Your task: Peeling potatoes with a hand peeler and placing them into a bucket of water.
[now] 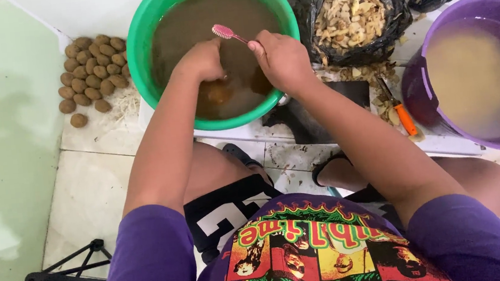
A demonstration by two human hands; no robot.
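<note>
left hand: [202,61] fingers curled down into the brown water, closed round a small round brown thing [219,93] half under the surface; grip itself partly hidden by murk
right hand: [282,58] fist wrapped round the handle of a pink toothbrush [225,33], bristle head sticking up and away from the knuckles, out of the water
round brown thing: just below the left fingertips, between both hands, inside the green basin [144,28]
basin: green, round, filled with cloudy brown water, both wrists over its near rim
pile: small brown round pieces [89,67] on the tile, well out past the left elbow side of the basin
bag: black bag of pale peelings [353,8] just beyond the right hand
purple bucket: [422,90] far right of the right forearm, cloudy yellowish water
peeler: orange-handled tool [405,118] lying near the right forearm, between bag and bucket
risk: wet piece likely slippery, could slide out of the left fingers and sink out of sight; hard brushing could splash over the rim
risk 2: right elbow swinging out may knock the peeler or bucket wall
room: tight on the right; open tile on the left; near rim close to the knees
</note>
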